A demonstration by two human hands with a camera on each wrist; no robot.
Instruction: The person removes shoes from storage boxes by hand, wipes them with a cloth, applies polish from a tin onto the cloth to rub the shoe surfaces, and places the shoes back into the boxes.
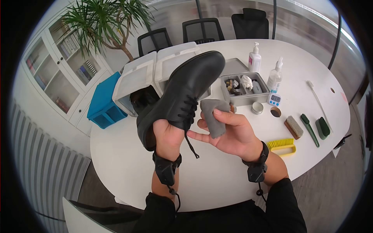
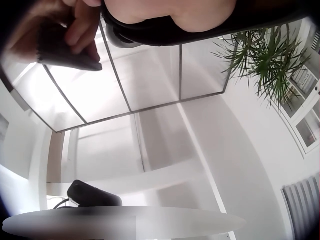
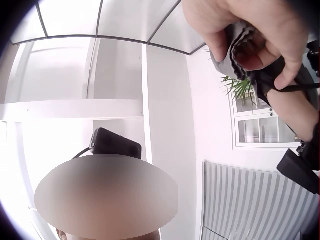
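Note:
A black lace-up leather shoe (image 1: 186, 81) is held up over the table, toe pointing up and to the right. My left hand (image 1: 168, 136) reaches into its opening and bears it; the fingers are hidden inside. Black laces (image 1: 190, 106) cross its front, one end dangling below. Beside the shoe, my right hand (image 1: 235, 134) pinches a folded grey cloth (image 1: 215, 118) between thumb and fingers. The little finger stretches out to the hanging lace. In the right wrist view the cloth (image 3: 235, 57) bunches up within the curled fingers.
Behind the shoe stand white boxes (image 1: 136, 79) and a blue box (image 1: 103, 101). A grey tray (image 1: 244, 99) holds small items. Farther right are a pump bottle (image 1: 255, 58), a spray bottle (image 1: 275, 75), a timer (image 1: 274, 99), a yellow brush (image 1: 281, 146) and several other brushes.

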